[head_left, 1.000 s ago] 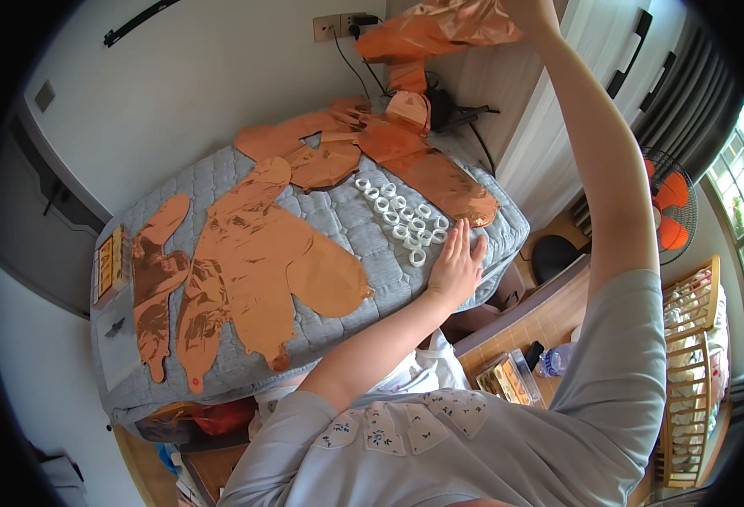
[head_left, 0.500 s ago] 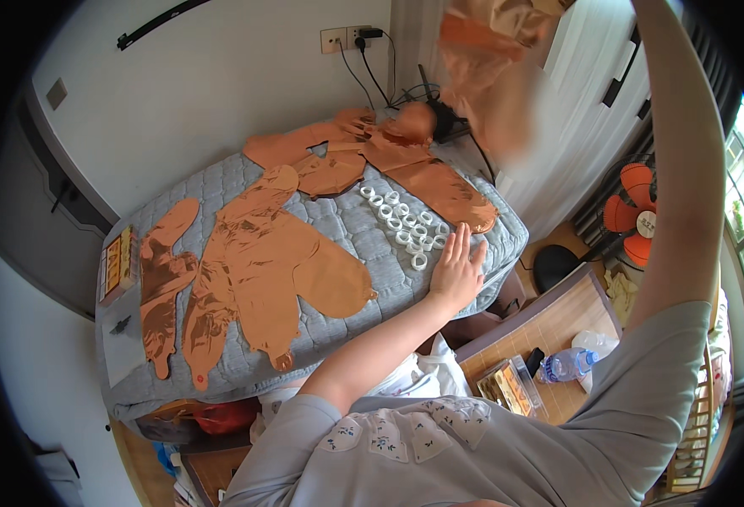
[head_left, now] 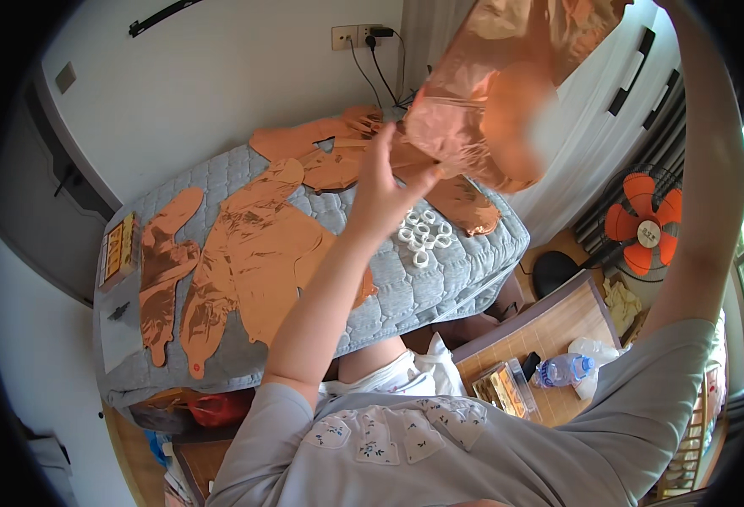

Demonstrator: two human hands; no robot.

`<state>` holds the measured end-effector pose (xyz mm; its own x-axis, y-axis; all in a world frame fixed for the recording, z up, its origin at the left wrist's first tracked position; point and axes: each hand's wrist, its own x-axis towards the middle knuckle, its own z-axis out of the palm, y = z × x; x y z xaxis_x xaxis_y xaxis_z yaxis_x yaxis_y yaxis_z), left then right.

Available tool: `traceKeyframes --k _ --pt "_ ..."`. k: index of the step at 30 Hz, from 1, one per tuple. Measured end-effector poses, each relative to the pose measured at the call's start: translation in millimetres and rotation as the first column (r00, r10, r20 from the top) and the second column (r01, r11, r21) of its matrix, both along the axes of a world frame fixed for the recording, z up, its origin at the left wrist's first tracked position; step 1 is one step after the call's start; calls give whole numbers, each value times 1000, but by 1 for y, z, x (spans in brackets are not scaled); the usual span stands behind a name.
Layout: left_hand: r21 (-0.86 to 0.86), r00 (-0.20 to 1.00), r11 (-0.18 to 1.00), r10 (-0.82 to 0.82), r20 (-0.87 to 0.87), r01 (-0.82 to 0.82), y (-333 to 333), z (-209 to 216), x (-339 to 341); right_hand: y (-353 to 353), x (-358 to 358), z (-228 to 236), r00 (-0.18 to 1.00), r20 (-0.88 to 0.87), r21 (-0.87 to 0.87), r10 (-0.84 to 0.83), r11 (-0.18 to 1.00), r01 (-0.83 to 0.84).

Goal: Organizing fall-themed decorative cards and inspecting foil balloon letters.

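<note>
Left grip at raised copper foil above grey mattress

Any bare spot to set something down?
Mattress, front right: between the rings and the front edge. Also the table, between the bottle and the mattress-side edge. Crowded: mattress left and middle, mostly covered by foil, and the rings' own patch.

The foil, shiny copper and creased, hangs raised over the far right of the bed, its lower left edge at my spread left fingers.
</note>
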<state>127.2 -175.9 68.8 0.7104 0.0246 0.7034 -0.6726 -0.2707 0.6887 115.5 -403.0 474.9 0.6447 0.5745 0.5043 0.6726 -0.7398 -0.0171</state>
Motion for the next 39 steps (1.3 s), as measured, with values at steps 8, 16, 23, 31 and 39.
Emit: traceKeyframes --k 8,16,23,31,39 --pt "-304 861 878 -446 -243 369 82 27 18 33 28 -16 996 -34 47 84 995 -83" --pt "-109 943 983 -170 -285 144 101 15 24 49 46 -24 983 -96 161 155 977 -139" --pt "-79 997 995 58 -42 -61 107 10 30 51 56 -30 984 -72 144 165 978 -154" --pt "-8 950 962 -270 -156 272 135 9 65 62 35 -30 984 -93 187 152 973 -133" --pt "-126 948 970 -231 -218 207 136 9 48 52 42 -39 982 -93 281 165 950 -133"
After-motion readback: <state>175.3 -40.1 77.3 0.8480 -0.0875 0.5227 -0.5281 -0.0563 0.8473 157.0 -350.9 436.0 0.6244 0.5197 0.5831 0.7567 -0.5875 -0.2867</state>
